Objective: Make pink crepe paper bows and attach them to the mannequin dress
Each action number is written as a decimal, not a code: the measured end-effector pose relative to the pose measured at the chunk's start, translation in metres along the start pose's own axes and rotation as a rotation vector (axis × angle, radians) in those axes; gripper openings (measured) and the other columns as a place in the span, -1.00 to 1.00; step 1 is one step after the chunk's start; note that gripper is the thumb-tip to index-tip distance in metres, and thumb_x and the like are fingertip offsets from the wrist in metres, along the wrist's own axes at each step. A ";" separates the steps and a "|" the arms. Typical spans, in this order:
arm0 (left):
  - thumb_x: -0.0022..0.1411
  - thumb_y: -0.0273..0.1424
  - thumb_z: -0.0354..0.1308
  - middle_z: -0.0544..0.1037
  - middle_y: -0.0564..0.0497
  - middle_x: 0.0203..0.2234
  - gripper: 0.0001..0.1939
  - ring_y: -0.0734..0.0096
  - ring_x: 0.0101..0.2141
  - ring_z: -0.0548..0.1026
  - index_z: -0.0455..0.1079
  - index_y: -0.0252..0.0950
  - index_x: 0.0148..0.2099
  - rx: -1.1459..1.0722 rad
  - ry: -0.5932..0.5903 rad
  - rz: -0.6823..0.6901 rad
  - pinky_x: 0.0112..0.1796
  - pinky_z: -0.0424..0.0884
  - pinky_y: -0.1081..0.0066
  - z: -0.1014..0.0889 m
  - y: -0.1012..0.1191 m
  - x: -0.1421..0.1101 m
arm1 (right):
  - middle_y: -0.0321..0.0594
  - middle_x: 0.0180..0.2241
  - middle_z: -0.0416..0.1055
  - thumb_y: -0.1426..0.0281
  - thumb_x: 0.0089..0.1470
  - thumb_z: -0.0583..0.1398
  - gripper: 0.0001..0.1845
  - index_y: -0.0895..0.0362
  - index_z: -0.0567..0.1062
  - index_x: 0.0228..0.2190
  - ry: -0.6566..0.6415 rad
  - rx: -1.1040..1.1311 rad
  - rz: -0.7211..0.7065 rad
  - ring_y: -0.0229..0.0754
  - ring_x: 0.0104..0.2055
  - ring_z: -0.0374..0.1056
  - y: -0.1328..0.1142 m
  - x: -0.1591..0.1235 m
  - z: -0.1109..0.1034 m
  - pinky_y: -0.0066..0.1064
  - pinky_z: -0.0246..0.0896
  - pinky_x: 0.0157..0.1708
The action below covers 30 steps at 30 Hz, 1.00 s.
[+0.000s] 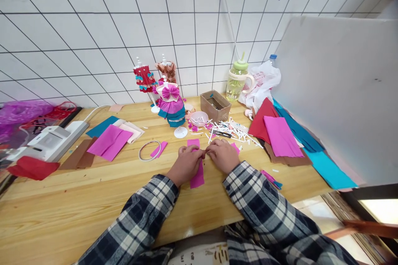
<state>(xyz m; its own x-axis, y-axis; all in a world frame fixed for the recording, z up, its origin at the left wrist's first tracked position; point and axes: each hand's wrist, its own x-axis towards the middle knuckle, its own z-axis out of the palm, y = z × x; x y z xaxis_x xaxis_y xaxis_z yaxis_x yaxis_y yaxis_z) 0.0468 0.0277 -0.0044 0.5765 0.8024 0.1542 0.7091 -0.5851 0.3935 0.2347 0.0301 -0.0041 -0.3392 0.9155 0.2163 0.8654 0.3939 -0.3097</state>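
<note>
My left hand and my right hand rest close together on the wooden table, fingers curled and pinched at one spot between them. A pink paper strip lies under them, running from beyond the knuckles towards me. Both hands appear closed on this strip. Just past the hands stand paper-dressed doll figures in pink and teal, with a white round base in front.
Pink, teal and brown paper sheets lie at the left, more sheets at the right. A white ring, small bowl, cardboard box, white scraps, green-lidded bottle and power strip are around.
</note>
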 end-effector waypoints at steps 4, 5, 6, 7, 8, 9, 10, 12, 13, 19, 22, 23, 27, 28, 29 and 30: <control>0.26 -0.54 -0.07 0.54 -0.04 -0.19 -0.69 0.20 0.01 0.32 0.36 -0.17 -0.03 0.060 -0.034 0.028 -0.03 0.02 0.10 -0.001 0.003 -0.001 | -0.18 -0.26 0.46 0.36 0.19 0.11 -0.77 0.05 0.60 -0.31 -0.104 -0.039 0.073 -0.13 -0.15 0.26 0.001 0.001 -0.002 -0.35 0.11 -0.16; 0.27 -0.54 -0.07 0.55 -0.03 -0.19 -0.68 0.20 0.01 0.32 0.35 -0.17 -0.02 0.069 -0.040 0.033 -0.03 0.02 0.09 -0.001 0.003 -0.001 | -0.19 -0.26 0.46 0.36 0.19 0.11 -0.76 0.05 0.60 -0.31 -0.123 -0.040 0.087 -0.13 -0.14 0.26 0.001 0.001 -0.002 -0.36 0.10 -0.15; 0.27 -0.54 -0.08 0.55 -0.03 -0.19 -0.69 0.21 0.00 0.32 0.35 -0.17 -0.01 0.074 -0.045 0.036 -0.02 0.01 0.09 -0.002 0.003 -0.001 | -0.19 -0.26 0.46 0.36 0.19 0.11 -0.76 0.05 0.59 -0.31 -0.134 -0.038 0.102 -0.14 -0.13 0.26 0.002 0.001 -0.002 -0.36 0.10 -0.14; 0.28 -0.53 -0.08 0.55 -0.02 -0.19 -0.69 0.21 0.00 0.32 0.34 -0.17 -0.01 0.077 -0.048 0.037 -0.02 0.01 0.09 -0.002 0.003 -0.002 | -0.20 -0.26 0.46 0.36 0.18 0.10 -0.76 0.05 0.59 -0.31 -0.137 -0.034 0.119 -0.14 -0.13 0.26 0.004 0.001 -0.002 -0.37 0.09 -0.14; 0.28 -0.53 -0.08 0.55 -0.02 -0.19 -0.70 0.21 -0.01 0.32 0.34 -0.17 -0.01 0.080 -0.049 0.037 -0.01 0.01 0.09 -0.002 0.003 -0.002 | -0.20 -0.25 0.46 0.37 0.18 0.10 -0.77 0.05 0.58 -0.32 -0.133 -0.026 0.137 -0.14 -0.13 0.27 0.005 0.000 -0.002 -0.37 0.09 -0.15; 0.29 -0.52 -0.08 0.54 -0.02 -0.19 -0.70 0.22 -0.01 0.33 0.34 -0.17 -0.01 0.083 -0.049 0.035 -0.01 0.01 0.10 -0.002 0.003 -0.003 | -0.21 -0.25 0.46 0.36 0.18 0.11 -0.78 0.05 0.57 -0.32 -0.122 -0.017 0.154 -0.14 -0.13 0.27 0.006 0.000 -0.003 -0.37 0.09 -0.15; 0.29 -0.52 -0.08 0.54 -0.02 -0.19 -0.70 0.22 -0.02 0.33 0.34 -0.17 -0.01 0.085 -0.048 0.033 -0.01 0.02 0.10 -0.001 0.003 -0.003 | -0.21 -0.23 0.46 0.36 0.17 0.11 -0.79 0.05 0.57 -0.32 -0.105 -0.007 0.169 -0.15 -0.12 0.28 0.008 0.000 -0.003 -0.38 0.09 -0.16; 0.29 -0.52 -0.08 0.54 -0.03 -0.18 -0.72 0.23 -0.03 0.33 0.35 -0.17 -0.04 0.084 -0.045 0.032 0.00 0.03 0.11 -0.001 0.004 -0.004 | -0.22 -0.20 0.44 0.36 0.15 0.13 -0.83 0.05 0.54 -0.32 -0.068 0.011 0.187 -0.16 -0.12 0.28 0.009 0.000 -0.003 -0.40 0.09 -0.17; 0.29 -0.51 -0.08 0.53 -0.03 -0.17 -0.73 0.23 -0.03 0.33 0.36 -0.17 -0.05 0.078 -0.043 0.032 0.00 0.04 0.12 -0.001 0.004 -0.004 | -0.22 -0.20 0.43 0.37 0.14 0.14 -0.85 0.06 0.52 -0.31 -0.054 0.014 0.190 -0.17 -0.12 0.28 0.009 0.000 -0.004 -0.40 0.09 -0.18; 0.31 -0.46 -0.07 0.52 -0.05 -0.16 -0.74 0.23 -0.02 0.33 0.37 -0.18 -0.03 0.055 -0.042 0.023 -0.01 0.06 0.13 -0.003 0.004 -0.003 | -0.23 -0.19 0.44 0.36 0.15 0.13 -0.81 0.03 0.49 -0.19 -0.069 0.015 0.141 -0.15 -0.13 0.29 0.008 -0.001 -0.004 -0.39 0.10 -0.18; 0.31 -0.46 -0.07 0.53 -0.05 -0.18 -0.71 0.22 -0.02 0.32 0.36 -0.17 0.01 0.059 -0.045 0.020 0.00 0.06 0.11 -0.003 0.004 -0.003 | -0.24 -0.22 0.46 0.31 0.16 0.13 -0.82 0.02 0.54 -0.28 -0.104 0.002 0.149 -0.15 -0.13 0.30 0.009 0.000 -0.002 -0.38 0.11 -0.20; 0.31 -0.46 -0.07 0.53 -0.05 -0.18 -0.71 0.22 -0.02 0.32 0.35 -0.17 0.01 0.059 -0.043 0.019 0.00 0.06 0.11 -0.003 0.004 -0.003 | -0.24 -0.24 0.46 0.31 0.15 0.14 -0.82 0.03 0.55 -0.33 -0.108 -0.007 0.171 -0.15 -0.14 0.31 0.010 0.000 -0.002 -0.39 0.12 -0.22; 0.31 -0.46 -0.06 0.54 -0.03 -0.18 -0.72 0.21 -0.02 0.33 0.35 -0.15 0.01 0.062 -0.029 0.026 0.02 0.05 0.08 -0.002 0.003 -0.003 | -0.26 -0.23 0.47 0.31 0.12 0.16 -0.83 0.03 0.57 -0.34 -0.110 0.033 0.229 -0.18 -0.17 0.34 0.016 0.000 -0.001 -0.41 0.14 -0.25; 0.31 -0.46 -0.06 0.54 -0.03 -0.17 -0.72 0.21 -0.02 0.34 0.35 -0.15 0.00 0.061 -0.027 0.031 0.02 0.06 0.07 -0.001 0.003 -0.003 | -0.27 -0.20 0.47 0.29 0.10 0.18 -0.83 0.01 0.57 -0.30 -0.106 0.062 0.242 -0.19 -0.17 0.35 0.019 0.000 0.000 -0.41 0.15 -0.25; 0.31 -0.45 -0.06 0.53 -0.03 -0.14 -0.74 0.21 -0.02 0.34 0.36 -0.16 -0.02 0.059 -0.025 0.039 0.02 0.07 0.08 0.000 0.002 -0.003 | -0.29 -0.19 0.47 0.27 0.08 0.20 -0.82 -0.01 0.57 -0.26 -0.102 0.093 0.256 -0.20 -0.18 0.36 0.022 0.000 0.001 -0.41 0.15 -0.25; 0.31 -0.45 -0.06 0.52 -0.03 -0.10 -0.75 0.22 -0.01 0.33 0.36 -0.16 -0.04 0.055 -0.020 0.047 0.02 0.09 0.08 0.000 0.001 -0.003 | -0.30 -0.18 0.47 0.26 0.06 0.22 -0.79 -0.02 0.56 -0.23 -0.097 0.125 0.271 -0.20 -0.19 0.37 0.026 0.000 0.002 -0.41 0.16 -0.26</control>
<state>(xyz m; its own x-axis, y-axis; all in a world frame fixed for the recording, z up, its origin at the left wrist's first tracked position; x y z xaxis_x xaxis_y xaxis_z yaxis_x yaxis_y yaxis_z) 0.0457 0.0243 -0.0044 0.6171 0.7720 0.1526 0.7023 -0.6277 0.3357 0.2563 0.0401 -0.0143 -0.1410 0.9898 0.0226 0.8793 0.1357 -0.4566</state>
